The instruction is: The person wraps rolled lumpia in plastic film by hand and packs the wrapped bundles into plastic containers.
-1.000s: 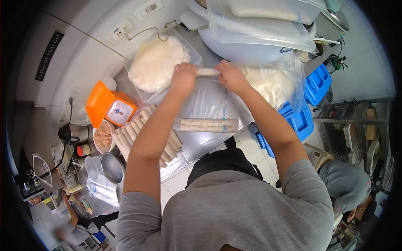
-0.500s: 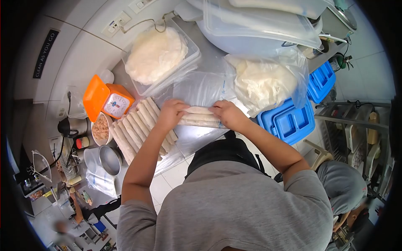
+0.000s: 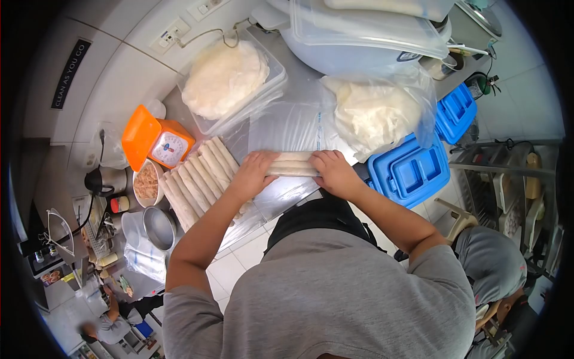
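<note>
Off-white spring rolls (image 3: 293, 164), at least two side by side (exact no. unclear, ends covered), lie on the near part of a clear plastic sheet (image 3: 284, 128) atop the stainless-steel counter (image 3: 276, 200), in front of the wearer's torso. Position rel. to fingers: rolls lie btwn the two hands, L hand (image 3: 254, 175) at the L end, R hand (image 3: 335, 173) at the R end; both in contact, neither clearly nearer. Fingers of each hand curl over their end w/ little visible gap, thumb on the wearer's side; each hand has hold of the rolls, though grip force & underside can't be judged. Long axis: approx L–R, crosswise to the body & oblique to both forearms; one end points into each hand. Bare sheet extends away on the far side, btwn a clear tub (image 3: 277, 70) w/ a wrapper stack (image 3: 224, 81) (far L) & a plastic bag (image 3: 426, 96) of pale sheets (far R). Cf. stacked rolls (image 3: 191, 185) by the L forearm: axes oblique, far-L to near-R, i.e. at an angle to the held ones. Beyond these, farther L: orange kitchen scale (image 3: 158, 140) & minced filling (image 3: 146, 182) in a white bowl
</note>
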A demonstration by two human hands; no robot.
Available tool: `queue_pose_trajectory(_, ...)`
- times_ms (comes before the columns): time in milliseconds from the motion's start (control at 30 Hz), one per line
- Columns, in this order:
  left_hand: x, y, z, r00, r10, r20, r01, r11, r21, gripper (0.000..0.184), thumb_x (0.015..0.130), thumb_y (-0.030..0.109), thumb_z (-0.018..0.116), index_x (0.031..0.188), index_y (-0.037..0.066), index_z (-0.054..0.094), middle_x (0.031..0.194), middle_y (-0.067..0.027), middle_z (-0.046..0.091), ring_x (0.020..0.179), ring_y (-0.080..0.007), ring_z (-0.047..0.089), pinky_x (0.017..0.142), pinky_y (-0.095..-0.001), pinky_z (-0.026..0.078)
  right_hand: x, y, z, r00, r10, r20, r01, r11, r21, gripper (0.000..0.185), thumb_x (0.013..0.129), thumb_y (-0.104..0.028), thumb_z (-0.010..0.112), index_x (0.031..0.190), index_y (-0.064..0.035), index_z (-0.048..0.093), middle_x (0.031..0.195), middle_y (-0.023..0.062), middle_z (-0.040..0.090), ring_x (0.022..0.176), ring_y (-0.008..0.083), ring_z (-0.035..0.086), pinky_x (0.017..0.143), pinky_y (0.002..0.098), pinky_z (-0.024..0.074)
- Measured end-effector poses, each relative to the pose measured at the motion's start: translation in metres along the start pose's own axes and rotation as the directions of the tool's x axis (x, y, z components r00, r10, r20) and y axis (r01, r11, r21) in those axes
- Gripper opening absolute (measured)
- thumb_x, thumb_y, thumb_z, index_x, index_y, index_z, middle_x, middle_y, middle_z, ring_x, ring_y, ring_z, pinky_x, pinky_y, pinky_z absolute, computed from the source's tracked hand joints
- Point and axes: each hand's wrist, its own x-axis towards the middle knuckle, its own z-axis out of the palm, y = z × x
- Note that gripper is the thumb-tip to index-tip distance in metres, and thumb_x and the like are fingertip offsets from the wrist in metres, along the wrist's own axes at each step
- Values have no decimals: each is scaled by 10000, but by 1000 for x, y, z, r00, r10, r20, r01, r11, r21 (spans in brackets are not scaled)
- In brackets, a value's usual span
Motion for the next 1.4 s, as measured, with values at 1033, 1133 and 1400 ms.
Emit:
queue_pose_trajectory(1033, 87, -12, -23, 977, -52, 205, 28, 993, 117, 373, 825, 147, 659, 1180, 51, 592, 1264, -162, 563, 1206, -323, 505, 975, -407, 454, 75, 45, -13, 998, -71, 2, 70, 988, -134, 306, 784, -99, 577, 1083, -36, 587, 1145, 154, 606, 1094, 344, 554, 913, 489, 434)
queue_pose_trajectory(1133, 48, -2, -5, 988, 149, -36, -140, 974, 178, 390, 829, 142, 651, 1199, 34, 591, 1271, -167, 555, 1213, -320, 501, 994, -404, 444, 41, 24, 5, 987, -95, -130, 56, 960, -276, 409, 796, -103, 551, 1195, -14, 549, 1286, 190, 529, 1207, 346, 497, 999, 494, 381)
queue_pose_trajectory(1400, 57, -27, -2, 998, 64, 27, -68, 982, 176, 408, 879, 197, 608, 1260, 54, 572, 1284, -191, 575, 1161, -346, 553, 982, -416, 451, 46, 21, 4, 976, 56, -211, -118, 949, -293, 474, 808, -48, 508, 1282, -55, 517, 1217, 161, 579, 1178, 327, 519, 1019, 472, 363)
